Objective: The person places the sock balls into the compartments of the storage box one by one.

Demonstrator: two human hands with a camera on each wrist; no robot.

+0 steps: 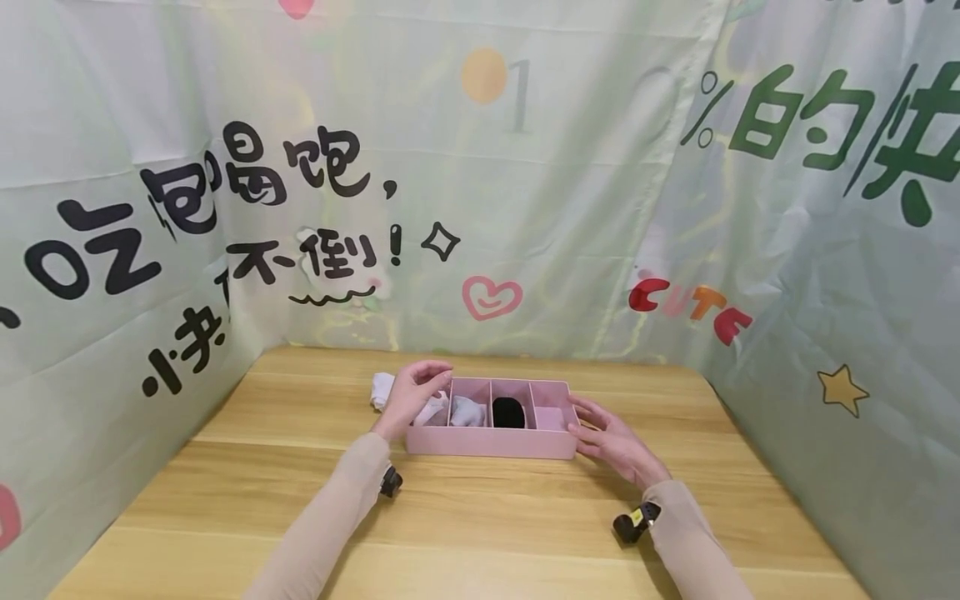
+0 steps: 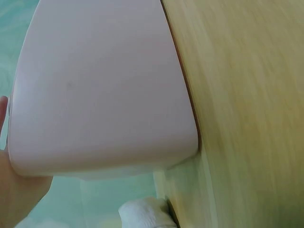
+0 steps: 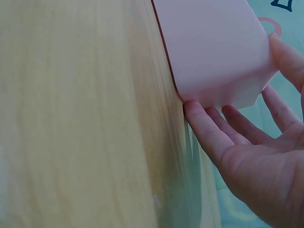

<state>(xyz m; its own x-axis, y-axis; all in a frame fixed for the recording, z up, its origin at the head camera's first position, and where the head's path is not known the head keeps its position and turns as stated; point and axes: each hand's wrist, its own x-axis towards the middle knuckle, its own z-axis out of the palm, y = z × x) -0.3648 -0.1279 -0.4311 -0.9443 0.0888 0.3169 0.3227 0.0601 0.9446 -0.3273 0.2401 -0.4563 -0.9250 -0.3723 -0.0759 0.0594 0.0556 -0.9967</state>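
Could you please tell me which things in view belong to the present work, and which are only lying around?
Seemingly part of the work:
pink four-compartment box
white cloth inside it
grey-blue cloth
black bundle
loose white cloth on the table, probably

Only surroundings:
wooden table
printed curtains
worn wrist cameras

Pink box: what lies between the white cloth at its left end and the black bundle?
A light grey-blue bundle sits there in its own compartment, walled off from the white cloth and the black bundle; the head view shows it.
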